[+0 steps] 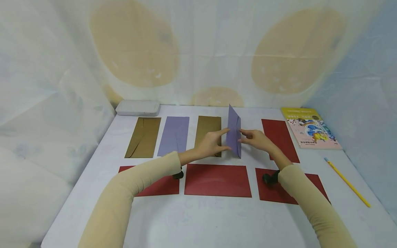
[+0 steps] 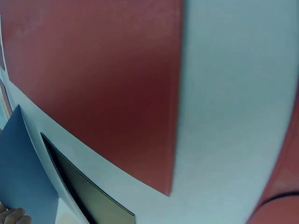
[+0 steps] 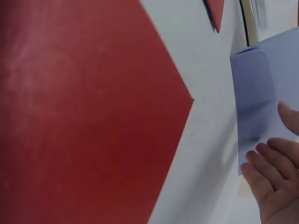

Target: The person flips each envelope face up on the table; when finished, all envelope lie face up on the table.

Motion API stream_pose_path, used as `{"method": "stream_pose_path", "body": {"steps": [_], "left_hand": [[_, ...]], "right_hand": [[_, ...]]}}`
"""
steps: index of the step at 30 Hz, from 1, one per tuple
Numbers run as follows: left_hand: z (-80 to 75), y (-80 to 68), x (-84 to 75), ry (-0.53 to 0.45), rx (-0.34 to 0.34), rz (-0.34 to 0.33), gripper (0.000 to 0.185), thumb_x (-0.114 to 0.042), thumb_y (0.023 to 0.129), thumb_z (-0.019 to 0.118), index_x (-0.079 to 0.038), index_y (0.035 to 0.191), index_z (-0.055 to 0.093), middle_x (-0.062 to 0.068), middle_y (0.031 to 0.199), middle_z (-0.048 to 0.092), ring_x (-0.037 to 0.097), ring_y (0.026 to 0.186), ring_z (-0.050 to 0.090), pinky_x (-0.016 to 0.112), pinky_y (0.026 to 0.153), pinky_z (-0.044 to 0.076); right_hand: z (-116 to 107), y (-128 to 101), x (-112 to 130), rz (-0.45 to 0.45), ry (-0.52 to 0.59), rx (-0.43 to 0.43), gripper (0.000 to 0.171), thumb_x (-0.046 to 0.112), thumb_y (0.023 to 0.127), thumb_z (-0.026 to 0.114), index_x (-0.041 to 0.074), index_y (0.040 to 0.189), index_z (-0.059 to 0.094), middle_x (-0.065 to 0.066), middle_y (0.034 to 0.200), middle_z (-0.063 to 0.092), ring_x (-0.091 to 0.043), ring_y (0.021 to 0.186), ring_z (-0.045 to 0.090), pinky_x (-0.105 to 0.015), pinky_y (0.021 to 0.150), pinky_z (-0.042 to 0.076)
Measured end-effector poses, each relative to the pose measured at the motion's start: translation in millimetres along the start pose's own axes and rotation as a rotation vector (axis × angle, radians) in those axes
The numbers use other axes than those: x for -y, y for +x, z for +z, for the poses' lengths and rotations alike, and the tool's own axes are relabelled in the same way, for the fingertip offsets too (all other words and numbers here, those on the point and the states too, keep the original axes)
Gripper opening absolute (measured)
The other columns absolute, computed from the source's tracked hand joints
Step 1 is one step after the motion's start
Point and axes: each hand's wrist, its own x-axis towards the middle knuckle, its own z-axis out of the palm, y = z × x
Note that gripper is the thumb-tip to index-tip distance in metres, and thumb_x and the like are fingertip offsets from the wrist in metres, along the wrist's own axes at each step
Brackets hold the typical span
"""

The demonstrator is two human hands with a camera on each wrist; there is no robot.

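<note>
Fingers (image 1: 224,131) of the left hand (image 1: 211,144) pinching the near face of the purple envelope (image 1: 234,135), thumb and forefinger spread along its left side; fingers (image 3: 266,161) of the right hand (image 1: 257,139) laid fairly straight against the other face, steadying more than clamping, though whether the right thumb wraps behind cannot be told. Envelope raised on edge, off the white table (image 1: 217,220), in the gap of the back row at about 12 o'clock from the wearer, between the brown envelope (image 1: 208,132) at its 9 o'clock and the dark red envelope (image 1: 279,137) at its 3 o'clock. Farther left in that row, a flat purple envelope (image 1: 173,135) and another brown one (image 1: 143,136) with its flap showing. In the near row, three red envelopes, the middle one (image 1: 217,180) lying at 6 o'clock from the hands. For handling well, judged from this pose: better to keep the grip light and near the lower corners so the paper does not bow or crease; worth keeping both hands level so the long edge stays parallel to its neighbours; wise to mind the flap (image 3: 254,100), visible in the right wrist view, so it does not spring open or catch. Best to avoid brushing the brown envelope just beside the left knuckles, since a nudge would skew the row. Also on the table: a picture book (image 1: 310,127) at 2 o'clock, a yellow pencil (image 1: 347,182) at 3 o'clock, a white case (image 1: 138,107) at 10 o'clock.
</note>
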Motion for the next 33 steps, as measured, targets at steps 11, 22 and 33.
{"method": "stream_pose_path", "body": {"steps": [11,22,33], "left_hand": [[2.2,-0.7,5.1,-0.021,0.121,-0.056,0.066,-0.033,0.077,0.082,-0.003,0.130,0.058,0.004,0.064,0.065,0.008,0.053,0.057,0.021,0.066,0.048],[8.4,2.1,5.1,0.002,0.307,-0.078,0.064,-0.037,0.081,0.078,-0.003,0.131,0.059,-0.002,0.060,0.057,0.002,0.048,0.038,0.017,0.050,0.034],[18.7,13.7,-1.9,0.099,0.411,-0.111,0.063,-0.042,0.082,0.076,-0.002,0.129,0.060,0.008,0.120,0.066,0.005,0.080,0.054,0.018,0.070,0.044]], "right_hand": [[-2,-5,-6,-0.003,-0.017,0.023,0.065,0.030,0.091,0.068,-0.001,0.143,0.043,-0.024,0.142,0.042,-0.043,0.128,0.043,-0.054,0.099,0.038],[-7,-13,-15,0.045,-0.057,0.030,0.062,0.027,0.091,0.069,0.000,0.141,0.046,-0.023,0.143,0.043,-0.045,0.128,0.042,-0.055,0.099,0.038],[-10,-15,-24,0.067,-0.115,0.026,0.060,0.026,0.090,0.070,0.000,0.140,0.048,-0.025,0.141,0.045,-0.046,0.128,0.042,-0.057,0.099,0.037]]}}
